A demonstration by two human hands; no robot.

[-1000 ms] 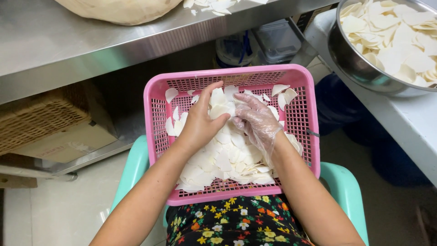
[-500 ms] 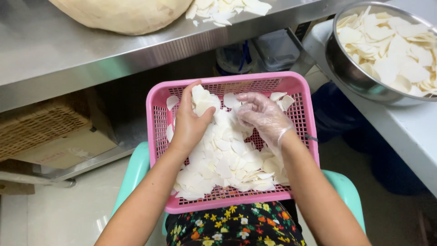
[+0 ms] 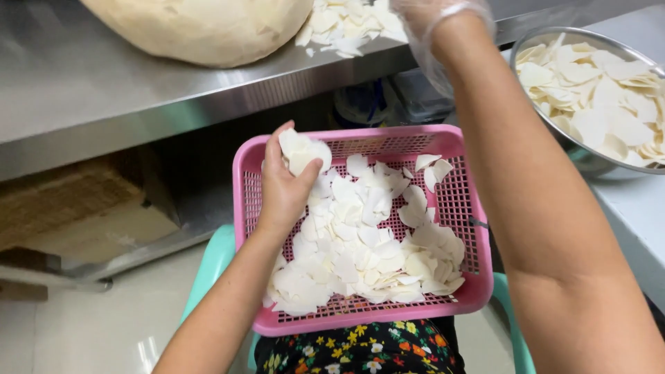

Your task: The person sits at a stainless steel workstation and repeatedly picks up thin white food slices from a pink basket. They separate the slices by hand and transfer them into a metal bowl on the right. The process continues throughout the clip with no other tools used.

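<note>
A large pale dough mound (image 3: 201,28) sits on the steel surface (image 3: 104,104). Right of the mound lies a loose heap of white slices (image 3: 350,24), and further right a metal bowl (image 3: 589,156) (filled with similar slices). Below the mound, a woven basket (image 3: 62,201) rests on a lower shelf.

The basket (image 3: 464,208) is bright pink with a grid of small holes. The thin slices (image 3: 360,249) heaped in it are creamy white, as are those in the silvery steel bowl (image 3: 589,156) at two o'clock. At twelve o'clock, a pale beige dough mound (image 3: 201,28) sits on the grey metal table (image 3: 83,104). The right hand (image 3: 436,17) wears a clear glove. At six o'clock, black cloth (image 3: 360,350) bears red, yellow and white flowers, on a mint-green chair (image 3: 211,260).
</note>
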